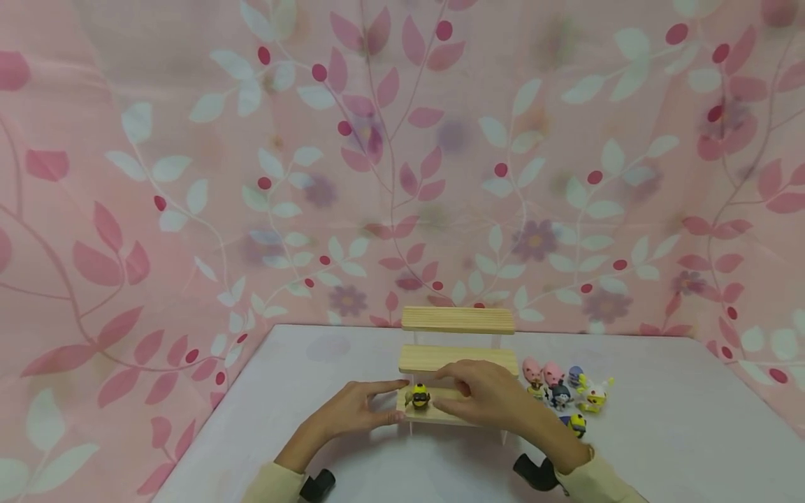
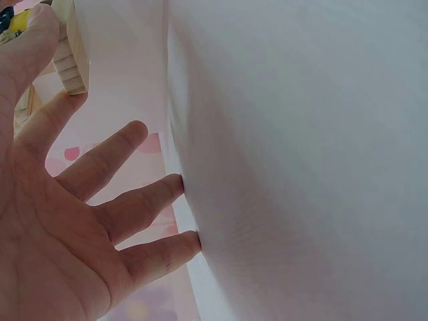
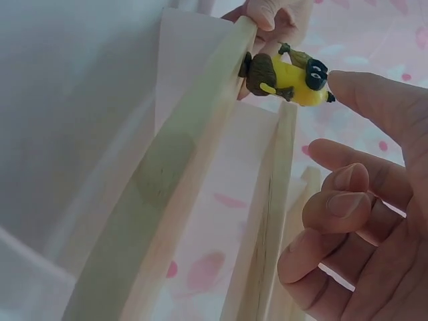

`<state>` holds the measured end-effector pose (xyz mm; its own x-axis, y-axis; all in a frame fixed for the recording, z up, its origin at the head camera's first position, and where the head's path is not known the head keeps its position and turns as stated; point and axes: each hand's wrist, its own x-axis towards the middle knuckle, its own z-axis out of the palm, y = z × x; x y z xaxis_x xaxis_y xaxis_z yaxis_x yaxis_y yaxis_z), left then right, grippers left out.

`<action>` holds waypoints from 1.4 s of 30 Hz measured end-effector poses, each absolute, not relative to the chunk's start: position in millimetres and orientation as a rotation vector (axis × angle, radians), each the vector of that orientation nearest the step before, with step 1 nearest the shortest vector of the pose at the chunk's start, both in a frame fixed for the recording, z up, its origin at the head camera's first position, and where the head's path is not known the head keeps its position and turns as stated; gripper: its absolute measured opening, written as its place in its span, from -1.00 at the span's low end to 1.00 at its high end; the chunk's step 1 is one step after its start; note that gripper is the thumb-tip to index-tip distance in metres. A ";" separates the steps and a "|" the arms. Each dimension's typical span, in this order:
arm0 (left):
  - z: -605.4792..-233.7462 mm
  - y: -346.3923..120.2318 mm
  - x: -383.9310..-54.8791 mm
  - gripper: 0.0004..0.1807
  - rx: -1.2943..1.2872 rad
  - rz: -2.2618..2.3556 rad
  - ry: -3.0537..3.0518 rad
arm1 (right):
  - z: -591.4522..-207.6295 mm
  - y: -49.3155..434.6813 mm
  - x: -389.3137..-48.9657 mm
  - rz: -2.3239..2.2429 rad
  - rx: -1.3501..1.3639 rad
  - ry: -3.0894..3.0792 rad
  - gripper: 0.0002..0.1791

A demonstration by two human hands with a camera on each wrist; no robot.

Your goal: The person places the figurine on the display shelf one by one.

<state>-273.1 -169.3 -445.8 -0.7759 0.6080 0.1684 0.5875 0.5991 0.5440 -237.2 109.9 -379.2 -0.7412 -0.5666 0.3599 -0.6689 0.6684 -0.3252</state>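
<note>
A small yellow figurine (image 1: 419,397) with a dark, mask-like band stands at the left end of the lowest board of a tiered wooden shelf (image 1: 453,417). At that board's left end, my left hand (image 1: 349,412) holds the shelf between thumb and index finger. Its other fingers are spread, two of them touching the white tabletop in the left wrist view. My right hand (image 1: 490,395) is just right of the figurine, fingers loosely bent and grasping nothing. In the right wrist view the thumb tip is at the figurine's head (image 3: 315,73); contact cannot be told.
Several small figurines, pink ones (image 1: 553,374) and a yellow-white one (image 1: 592,395) among them, stand right of the shelf. Another blue and yellow figurine (image 1: 576,425) is beside my right forearm. Behind the white table (image 1: 660,419) hangs a pink floral cloth (image 1: 402,175).
</note>
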 end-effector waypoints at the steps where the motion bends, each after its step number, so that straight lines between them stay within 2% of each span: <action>1: -446.0 -169.2 -273.1 -0.30 1.035 0.926 2.779 | -379.3 111.4 -236.3 0.647 0.990 -2.662 -0.58; 42: -447.5 -169.2 -273.9 -0.34 1.048 0.920 2.790 | -393.0 197.3 -206.0 0.603 0.944 -2.427 -0.69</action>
